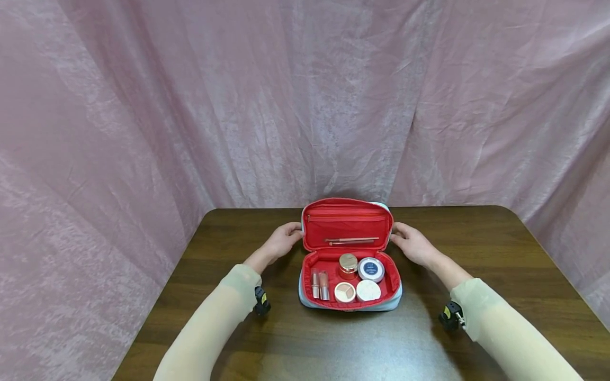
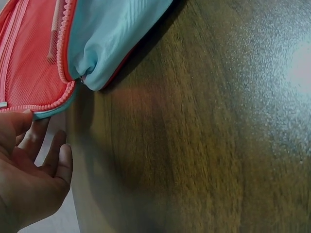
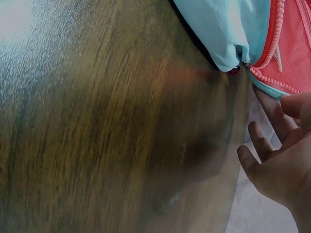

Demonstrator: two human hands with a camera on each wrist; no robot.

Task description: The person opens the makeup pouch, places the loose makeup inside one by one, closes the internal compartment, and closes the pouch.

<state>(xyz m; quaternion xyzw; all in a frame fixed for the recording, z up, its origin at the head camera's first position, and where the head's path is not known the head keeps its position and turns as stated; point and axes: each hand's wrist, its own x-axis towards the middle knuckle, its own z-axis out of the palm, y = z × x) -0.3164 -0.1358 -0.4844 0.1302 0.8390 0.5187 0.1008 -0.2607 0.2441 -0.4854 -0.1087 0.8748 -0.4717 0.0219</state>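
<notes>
A light-blue cosmetic bag [image 1: 393, 304] with red lining stands unzipped on the table, its lid [image 1: 343, 228] raised at the back. My left hand [image 1: 282, 241] pinches the lid's left edge between thumb and fingers. On the opposite edge, my right hand [image 1: 413, 244] pinches it the same way. Two thin brushes [image 1: 352, 241] lie against the lid's mesh. Inside the base are two lip gloss tubes [image 1: 324, 286], a gold-lidded jar [image 1: 348, 263], a silvery round case [image 1: 370, 269] with a blue centre, a white round compact [image 1: 368, 290] and a three-part palette [image 1: 345, 292].
The dark wooden table [image 1: 305, 344] reaches to both sides of the bag and towards me. A pink velvet curtain [image 1: 305, 106] hangs right behind its back edge. Both forearms have cameras [image 1: 261, 301] strapped near the wrists.
</notes>
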